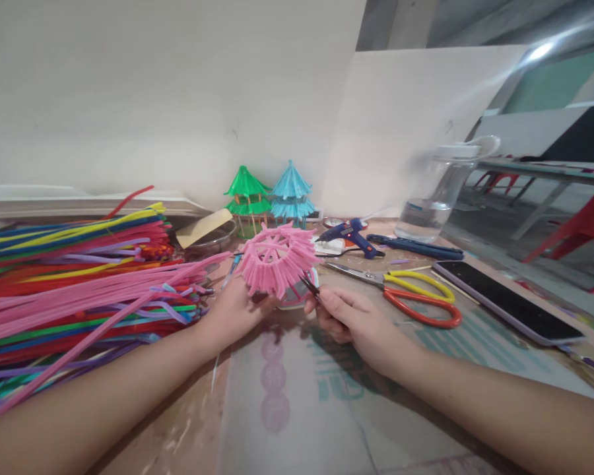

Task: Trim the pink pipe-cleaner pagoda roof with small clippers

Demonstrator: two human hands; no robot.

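Near the middle of the view, my left hand [240, 307] is closed on the underside of a pink pipe-cleaner roof [277, 257], its fingertips partly hidden beneath it. The roof is a ring of short fuzzy strips with spokes inside. My right hand [351, 315] pinches dark tweezers [311, 285], whose tips reach the roof's lower right edge; I cannot tell whether they grip a strip. Behind the roof stand a green two-tiered pavilion [247, 191] and a light blue one [291, 188].
Bundles of coloured pipe cleaners [79, 290] fill the left side. To the right lie a blue glue gun [349, 234], scissors [416, 293] with yellow and red handles, a dark blue long-handled tool [416, 246] and a phone [499, 297]. A water bottle [428, 198] stands near the wall.
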